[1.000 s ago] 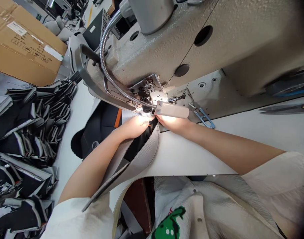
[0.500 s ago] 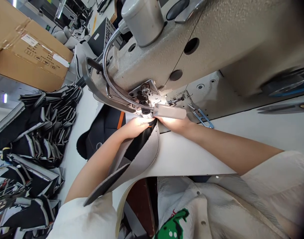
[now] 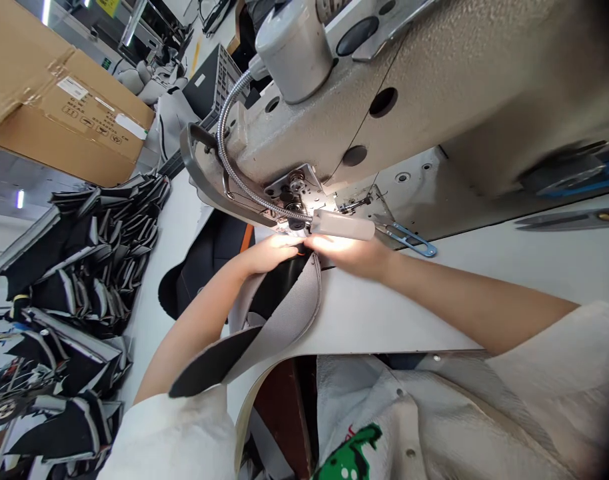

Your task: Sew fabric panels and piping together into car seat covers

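Note:
A black and grey fabric piece (image 3: 289, 303) with an orange stripe lies under the head of a sewing machine (image 3: 464, 87). My left hand (image 3: 272, 255) is closed on its fabric, thumb on top, just left of the lit needle area. Close on the other side, my right hand (image 3: 352, 253) pinches the fabric edge beside the presser foot; its fingertips are partly hidden by the lamp (image 3: 343, 225) and glare. From my hands the grey mesh-faced strip curves down towards me, its dark end resting against my left sleeve. The needle itself is hidden.
Blue-handled thread snips (image 3: 409, 239) lie on the machine bed to the right. Scissors (image 3: 569, 219) rest farther right. Stacks of black and grey fabric pieces (image 3: 99, 253) stand at the left, with a cardboard box (image 3: 79, 113) behind them.
The camera view has shifted slightly. My right hand sits a little nearer my left at the fabric edge, and the strip's dark lower end has turned to show more of its face.

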Motion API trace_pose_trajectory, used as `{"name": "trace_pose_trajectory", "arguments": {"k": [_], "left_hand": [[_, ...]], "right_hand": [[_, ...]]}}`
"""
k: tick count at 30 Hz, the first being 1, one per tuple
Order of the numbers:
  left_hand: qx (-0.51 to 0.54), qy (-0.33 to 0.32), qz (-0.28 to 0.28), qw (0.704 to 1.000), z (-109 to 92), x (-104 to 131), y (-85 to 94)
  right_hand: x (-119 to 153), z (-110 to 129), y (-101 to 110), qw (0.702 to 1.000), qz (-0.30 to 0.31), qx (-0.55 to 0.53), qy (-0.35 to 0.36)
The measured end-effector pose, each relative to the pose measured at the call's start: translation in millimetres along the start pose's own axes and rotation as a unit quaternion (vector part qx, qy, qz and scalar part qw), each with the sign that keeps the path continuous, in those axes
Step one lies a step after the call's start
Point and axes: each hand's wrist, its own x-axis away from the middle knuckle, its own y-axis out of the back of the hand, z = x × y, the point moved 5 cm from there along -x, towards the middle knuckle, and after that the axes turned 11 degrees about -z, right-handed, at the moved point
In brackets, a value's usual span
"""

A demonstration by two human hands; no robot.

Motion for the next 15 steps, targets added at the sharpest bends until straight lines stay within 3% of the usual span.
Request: {"name": "trace_pose_trajectory", "arguments": {"k": [2, 4, 6, 8, 11, 15], "left_hand": [[0.075, 0.033, 0.01, 0.997, 3.8, -1.4, 4.3], [0.097, 0.065, 0.011, 0.993, 6.0, -1.0, 7.3], [0.087, 0.076, 0.019, 0.993, 5.2, 0.3, 7.9], [0.058, 0.071, 0.026, 0.995, 4.3, 1.1, 8.5], [0.0, 0.07, 0.016, 0.997, 7.6, 0.2, 11.6], [-0.075, 0.031, -0.01, 0.997, 0.7, 0.9, 8.2]], "right_hand": [[5.5, 26.1, -10.2, 0.987, 0.099, 0.042, 0.117], [11.0, 44.5, -19.5, 0.947, 0.2, 0.126, 0.216], [13.8, 50.7, -22.0, 0.904, 0.282, 0.192, 0.258], [14.4, 48.9, -18.6, 0.891, 0.328, 0.201, 0.242], [16.9, 43.2, -17.3, 0.899, 0.305, 0.229, 0.216], [25.6, 46.6, -34.7, 0.905, 0.193, 0.289, 0.244]]}}
